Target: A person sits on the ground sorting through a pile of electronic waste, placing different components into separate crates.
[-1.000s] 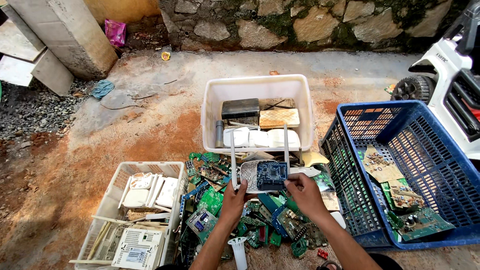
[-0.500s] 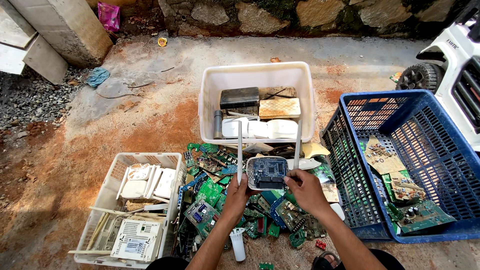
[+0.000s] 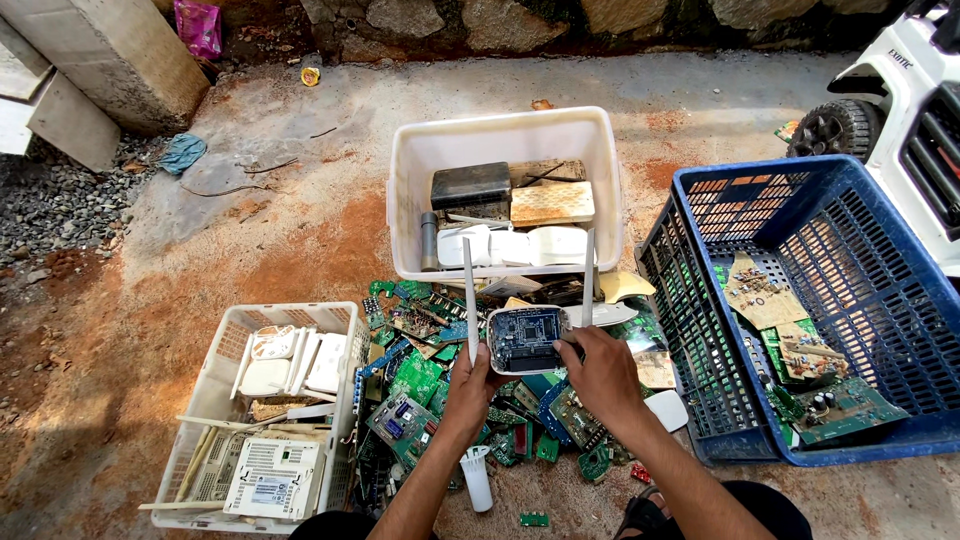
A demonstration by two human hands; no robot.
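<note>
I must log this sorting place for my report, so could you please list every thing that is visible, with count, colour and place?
opened router with two white antennas: one, white shell, dark board, held in both hands
loose circuit boards: many, mostly green, heaped on ground
white plastic tub: one, top centre, holds casings
white slatted crate: one, lower left, holds white shells
blue plastic crate: one, right, holds boards
white vehicle: one, top right
concrete blocks: several, grey, top left
left hand: grips router's left side
right hand: grips router's right side
</note>
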